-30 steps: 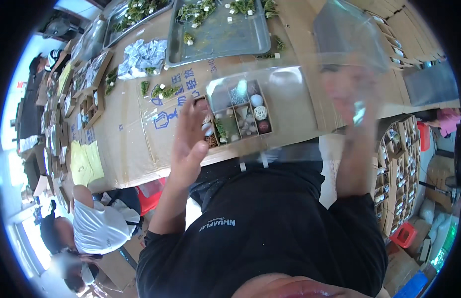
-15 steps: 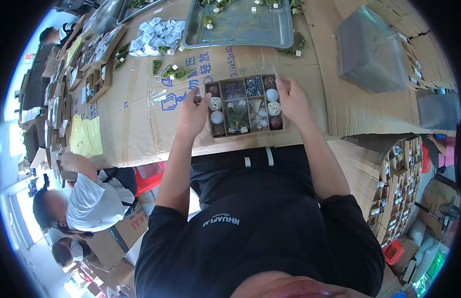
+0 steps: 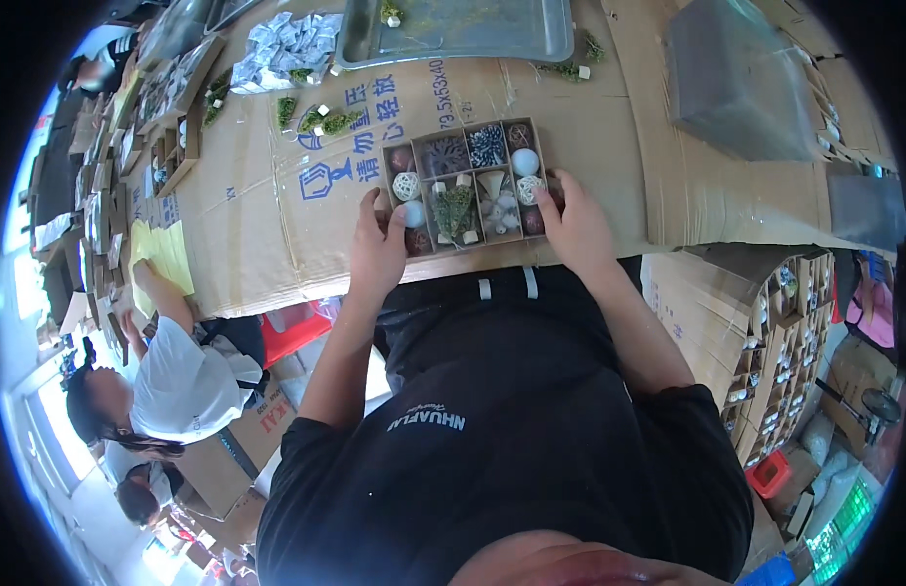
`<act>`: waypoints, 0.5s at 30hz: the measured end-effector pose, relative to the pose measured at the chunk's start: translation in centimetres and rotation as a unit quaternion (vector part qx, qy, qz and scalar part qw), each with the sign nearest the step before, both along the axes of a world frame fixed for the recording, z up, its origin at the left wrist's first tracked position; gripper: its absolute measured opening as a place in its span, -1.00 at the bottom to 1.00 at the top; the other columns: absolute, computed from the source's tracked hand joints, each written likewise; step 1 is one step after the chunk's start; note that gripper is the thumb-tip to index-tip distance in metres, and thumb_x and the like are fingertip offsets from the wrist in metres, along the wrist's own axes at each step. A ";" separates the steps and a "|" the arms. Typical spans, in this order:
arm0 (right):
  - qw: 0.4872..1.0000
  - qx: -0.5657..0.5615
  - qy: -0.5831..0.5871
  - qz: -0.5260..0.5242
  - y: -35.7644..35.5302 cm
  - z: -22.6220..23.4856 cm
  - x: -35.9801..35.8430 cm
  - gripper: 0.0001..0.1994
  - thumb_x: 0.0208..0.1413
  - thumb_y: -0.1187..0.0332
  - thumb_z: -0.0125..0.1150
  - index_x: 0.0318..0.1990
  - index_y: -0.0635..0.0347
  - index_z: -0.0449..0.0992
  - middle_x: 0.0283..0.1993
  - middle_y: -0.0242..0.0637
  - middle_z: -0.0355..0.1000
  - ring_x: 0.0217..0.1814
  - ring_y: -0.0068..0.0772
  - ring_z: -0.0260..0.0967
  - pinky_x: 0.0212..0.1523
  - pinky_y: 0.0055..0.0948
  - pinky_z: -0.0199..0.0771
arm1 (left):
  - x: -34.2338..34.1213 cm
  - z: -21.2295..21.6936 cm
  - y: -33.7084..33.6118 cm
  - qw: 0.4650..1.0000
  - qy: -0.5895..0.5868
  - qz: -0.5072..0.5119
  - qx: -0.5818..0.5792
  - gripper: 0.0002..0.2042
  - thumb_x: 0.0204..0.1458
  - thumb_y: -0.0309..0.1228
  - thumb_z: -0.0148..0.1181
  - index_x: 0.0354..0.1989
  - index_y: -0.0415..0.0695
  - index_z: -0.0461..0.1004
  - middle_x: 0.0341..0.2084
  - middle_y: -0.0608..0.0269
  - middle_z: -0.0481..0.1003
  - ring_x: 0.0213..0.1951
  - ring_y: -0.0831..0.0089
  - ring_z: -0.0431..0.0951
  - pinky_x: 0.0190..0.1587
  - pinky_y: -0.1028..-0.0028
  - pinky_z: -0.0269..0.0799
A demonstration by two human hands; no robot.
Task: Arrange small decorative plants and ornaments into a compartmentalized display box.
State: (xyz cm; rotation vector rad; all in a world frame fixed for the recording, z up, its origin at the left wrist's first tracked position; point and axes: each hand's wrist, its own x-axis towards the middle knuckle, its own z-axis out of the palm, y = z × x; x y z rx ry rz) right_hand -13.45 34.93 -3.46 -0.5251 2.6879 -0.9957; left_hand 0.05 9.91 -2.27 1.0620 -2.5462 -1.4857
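A shallow cardboard box (image 3: 477,242) with dividers lies on the cardboard-covered table in front of me, slightly turned. My left hand (image 3: 378,252) grips its near left side, and my right hand (image 3: 575,230) its near right side, fingers curled round the edges. The middle compartments hold a moss bundle with white cubes (image 3: 455,210), a dark snowflake-like ornament (image 3: 445,154), frosted dark pine cones (image 3: 486,146) and pale small pieces (image 3: 500,205). White balls (image 3: 524,162), woven balls (image 3: 406,186) and brown balls fill the side columns. My fingers partly hide the outer balls.
Beyond the box stands a metal tray (image 3: 458,49), with silvery packets (image 3: 287,49) and moss bundles (image 3: 336,121) to its left. A plastic-wrapped block (image 3: 736,88) sits at right, above stacked filled boxes (image 3: 780,361). A co-worker (image 3: 189,381) reaches onto a yellow sheet (image 3: 165,256).
Both my hands have slid toward the box's near corners. The box has turned slightly, its right side farther away. The view has shifted, and the co-worker's hand has moved onto the yellow sheet.
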 end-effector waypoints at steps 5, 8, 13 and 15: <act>0.997 0.041 0.041 0.059 -2.3 1.5 -0.8 -0.56 0.35 0.12 0.01 0.17 0.30 0.37 -0.09 0.17 0.51 -0.07 0.24 0.49 -0.06 0.05 0.48 | -1.0 -1.4 0.4 0.913 -0.052 -0.099 -0.392 -0.56 0.26 -0.32 0.03 0.25 -0.28 0.24 -0.04 -0.25 0.35 -0.08 -0.17 0.50 -0.12 0.00 0.51; 0.976 0.195 -0.056 0.078 -3.6 3.6 -0.8 -0.56 0.38 0.11 -0.10 0.16 0.31 0.36 -0.22 0.20 0.53 -0.17 0.29 0.50 -0.16 0.15 0.49 | -1.2 -0.2 1.4 0.954 -0.034 -0.031 -0.295 -0.46 0.18 -0.35 0.11 0.33 -0.23 0.20 0.02 -0.23 0.30 0.05 -0.17 0.40 0.07 -0.01 0.39; 0.954 0.169 -0.133 0.210 -6.3 1.8 2.2 -0.61 0.20 0.21 0.10 0.08 0.28 0.39 -0.35 0.11 0.55 -0.26 0.19 0.55 -0.24 0.08 0.55 | 1.2 2.4 3.5 0.908 0.152 -0.094 -0.378 -0.24 0.01 -0.21 0.33 0.38 -0.19 0.16 0.23 -0.24 0.19 0.29 -0.19 0.13 0.31 -0.04 0.05; 0.939 -0.082 -0.124 0.311 -11.1 -2.4 3.8 -0.53 0.12 0.25 0.25 0.18 0.17 0.43 -0.21 0.07 0.56 -0.17 0.11 0.54 -0.19 -0.13 0.57 | 2.5 0.8 1.5 0.895 0.116 -0.070 -0.425 -0.19 -0.04 -0.23 0.37 0.39 -0.20 0.14 0.29 -0.23 0.13 0.33 -0.20 0.09 0.33 -0.06 0.03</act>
